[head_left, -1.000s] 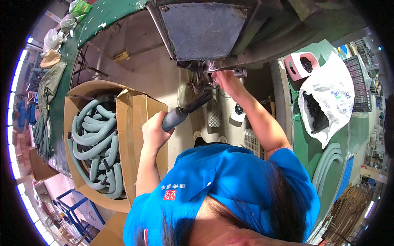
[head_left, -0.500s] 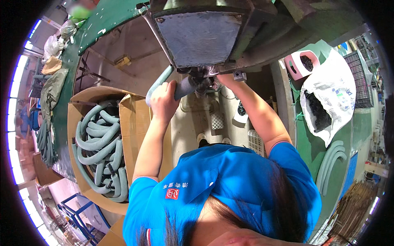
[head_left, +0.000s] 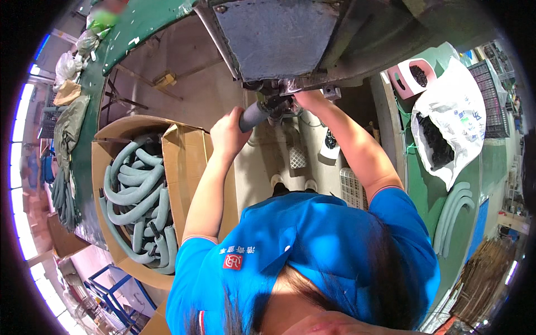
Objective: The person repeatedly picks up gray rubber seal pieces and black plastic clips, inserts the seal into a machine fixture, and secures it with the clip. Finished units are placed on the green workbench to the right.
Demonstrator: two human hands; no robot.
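Note:
My left hand (head_left: 228, 134) is wrapped round a grey-green foam-covered tube (head_left: 254, 116). Its visible end points up and right, meeting a dark piece under the front of a machine (head_left: 273, 42). The rest of the tube is hidden behind my hand and wrist. At the metal parts below the machine's worn blue-grey panel, my right hand (head_left: 310, 100) reaches in from the right. Its fingers are mostly hidden there, so what they touch does not show.
On my left stands an open cardboard box (head_left: 187, 178) full of curved foam tubes (head_left: 134, 184). To the right, a green table (head_left: 419, 223) carries a white sack (head_left: 460, 120) of black pieces, a pink container (head_left: 399, 84) and several curved tubes (head_left: 453, 212). A pedal (head_left: 297, 158) is on the floor.
The tube has shifted in my left hand: its curved length beyond the hand no longer shows, and the visible end tilts more upward. My right hand stays at the machine.

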